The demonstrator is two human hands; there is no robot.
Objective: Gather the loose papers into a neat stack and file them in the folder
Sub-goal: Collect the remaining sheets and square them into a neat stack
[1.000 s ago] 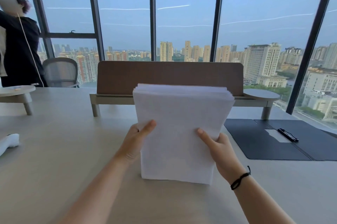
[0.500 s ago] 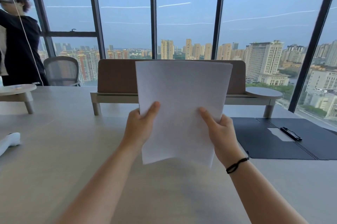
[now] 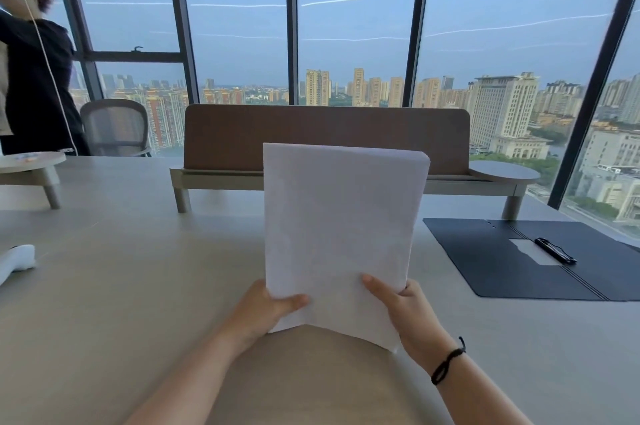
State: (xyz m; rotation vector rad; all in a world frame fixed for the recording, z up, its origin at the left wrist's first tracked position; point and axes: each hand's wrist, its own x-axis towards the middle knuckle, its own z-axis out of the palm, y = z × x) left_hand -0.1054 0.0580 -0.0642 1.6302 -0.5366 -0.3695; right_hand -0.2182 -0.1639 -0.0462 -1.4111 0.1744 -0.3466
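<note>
A stack of white papers [image 3: 339, 220] stands upright over the middle of the table, its lower edge curved up just above the tabletop. My left hand [image 3: 266, 308] grips the stack's lower left corner, thumb on the front sheet. My right hand [image 3: 403, 308] grips the lower right corner the same way, with a black band on the wrist. The dark folder [image 3: 498, 258] lies open and flat on the table to the right, with a black clip [image 3: 555, 250] near its spine.
A brown desk divider [image 3: 242, 137] on a raised shelf crosses the table behind the papers. A white object [image 3: 15, 262] lies at the left edge. A person in dark clothes [image 3: 31, 78] stands at the far left beside a mesh chair [image 3: 117, 127].
The stack came up off the table and was raised, then lowered again. Both hands slid from the stack's sides down to its bottom corners.
</note>
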